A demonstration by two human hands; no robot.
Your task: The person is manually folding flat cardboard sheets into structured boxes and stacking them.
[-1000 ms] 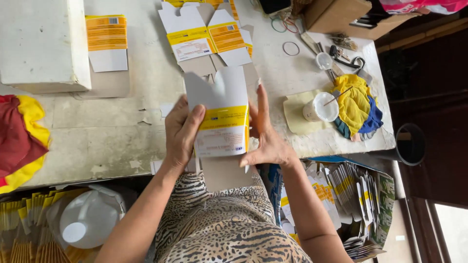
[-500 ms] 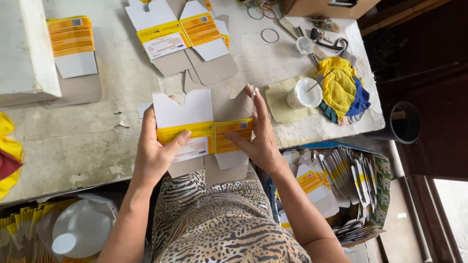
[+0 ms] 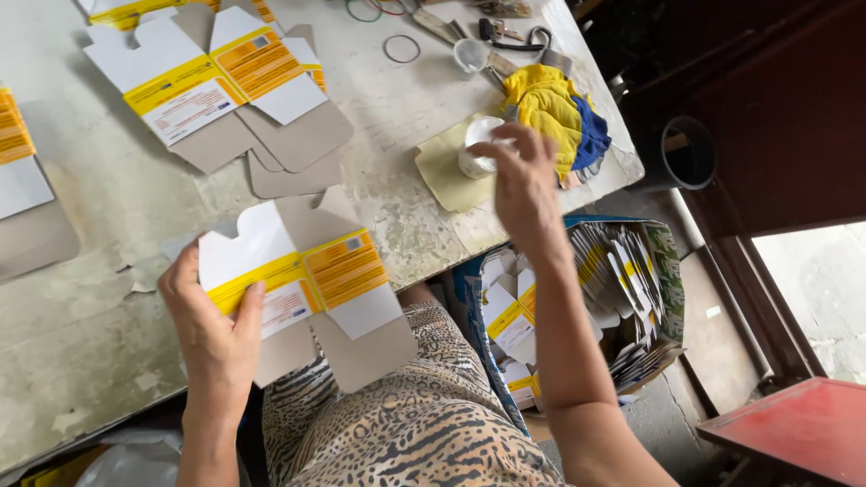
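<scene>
- A flat carton blank (image 3: 302, 289), unfolded, white and yellow with orange panels and bare grey-brown flaps, lies at the near edge of the pale, worn surface (image 3: 81, 361), partly overhanging it above the person's patterned lap.
- Its long axis runs across the view from left to right, tilted so the right end sits slightly higher; the yellow band follows that line, and the grey flaps point toward the person.
- The left hand (image 3: 212, 329) pins the blank's left end, thumb on the printed face and fingers curled round its edge, so it is closed on the blank.
- The right hand (image 3: 521, 180) is off the blank, well to its right and farther up the surface, fingers loosely spread and holding nothing that shows; its fingertips are at a small white cup (image 3: 478, 144) standing on a pale green pad (image 3: 446, 171).
- A second carton blank (image 3: 216, 86) of the same colours lies flat farther back on the left, angled the same way, with grey flaps spread beneath it.
- Another yellow-and-white piece (image 3: 16, 153) shows at the left edge.
- A yellow and blue cloth (image 3: 555, 113) lies bunched just right of the cup.
- A rubber band (image 3: 401, 49) lies on the surface beyond it.
- Below the surface on the right, a box (image 3: 654, 271) is stuffed with more folded blanks stood on edge.
</scene>
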